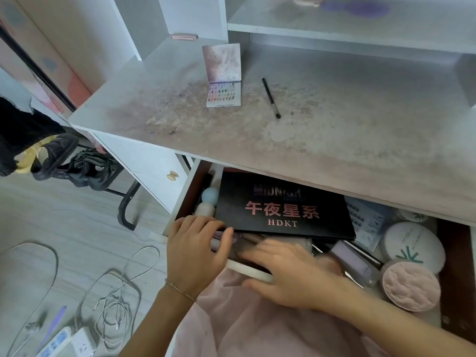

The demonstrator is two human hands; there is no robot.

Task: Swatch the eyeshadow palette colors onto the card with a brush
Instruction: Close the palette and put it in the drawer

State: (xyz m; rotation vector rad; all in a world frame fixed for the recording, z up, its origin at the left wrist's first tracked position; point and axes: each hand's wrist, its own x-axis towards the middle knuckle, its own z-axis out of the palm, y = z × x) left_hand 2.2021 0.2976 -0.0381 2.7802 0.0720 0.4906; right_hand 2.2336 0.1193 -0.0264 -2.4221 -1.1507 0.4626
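Note:
An open eyeshadow palette [224, 94] with many coloured pans stands on the desk [334, 130], its lid upright. To its right lies a thin black brush [270, 97], bristles toward me. No card is visible. Both hands reach into the open drawer [453, 253] below the desk edge. My left hand [195, 251] curls over the drawer's front left corner, fingers among small items. My right hand [293, 274] is blurred, lying flat with fingers stretched leftward over the drawer's contents; what it touches is unclear.
A large black palette box [283, 212] fills the drawer, with round compacts [412, 246], a pink puff [410, 286], bottles and a blue sponge [210, 195] around it. Shoes [77, 163], cables and a power strip [64, 341] lie on the floor left. Shelves rise behind.

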